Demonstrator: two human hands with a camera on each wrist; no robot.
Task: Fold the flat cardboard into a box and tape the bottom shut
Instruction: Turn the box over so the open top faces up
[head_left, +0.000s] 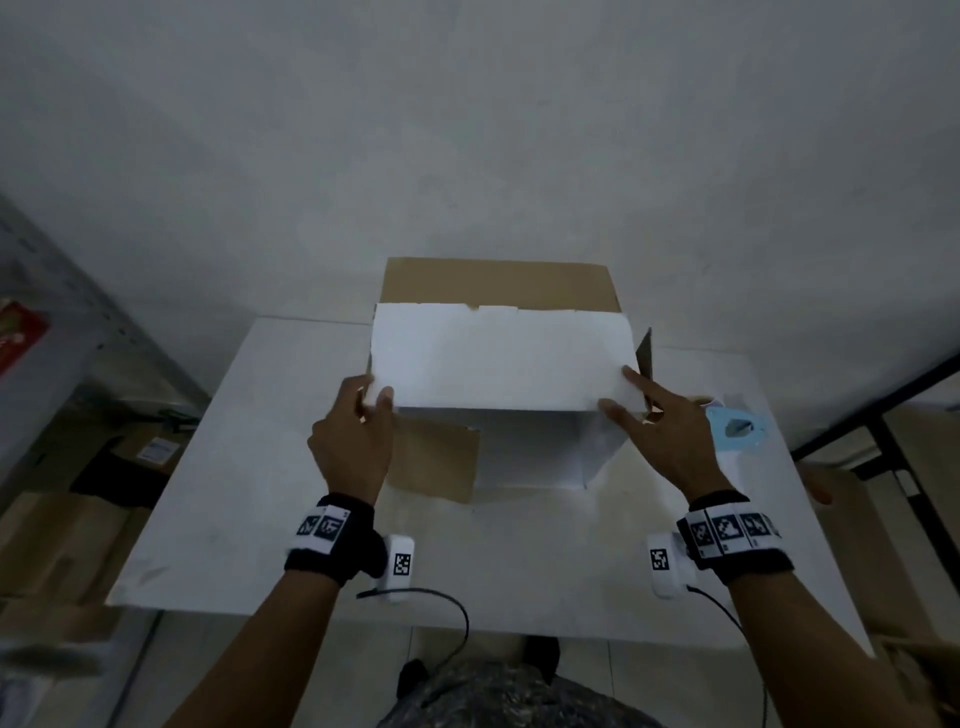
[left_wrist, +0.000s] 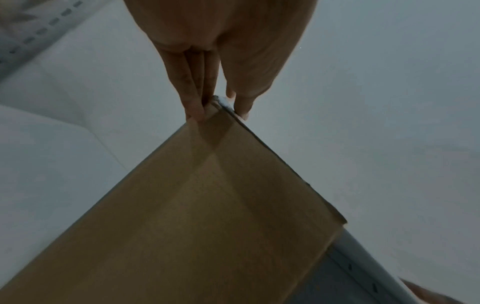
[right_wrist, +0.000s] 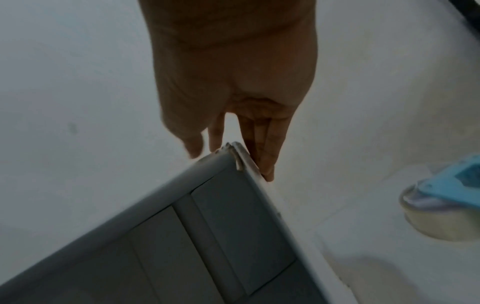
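Observation:
A cardboard box (head_left: 498, 353), white outside and brown inside, stands half-formed on the white table (head_left: 249, 467), with a brown flap hanging at its near left. My left hand (head_left: 375, 397) pinches the near left corner of the white top panel, thumb on top and fingers underneath. In the left wrist view the left hand (left_wrist: 221, 109) pinches that corner, fingers on the brown side of the box (left_wrist: 207, 205). My right hand (head_left: 621, 392) holds the near right corner. The right wrist view shows the right hand (right_wrist: 233, 156) with thumb and index on one face of the box (right_wrist: 207, 226) and the other fingers on the adjoining face.
A blue tape dispenser (head_left: 737, 431) with a roll of clear tape (right_wrist: 446, 216) sits on the table just right of my right hand. Metal shelving (head_left: 78, 322) and brown cartons (head_left: 62, 545) stand at the left. A dark frame (head_left: 883, 431) stands at the right. A wall rises behind the table.

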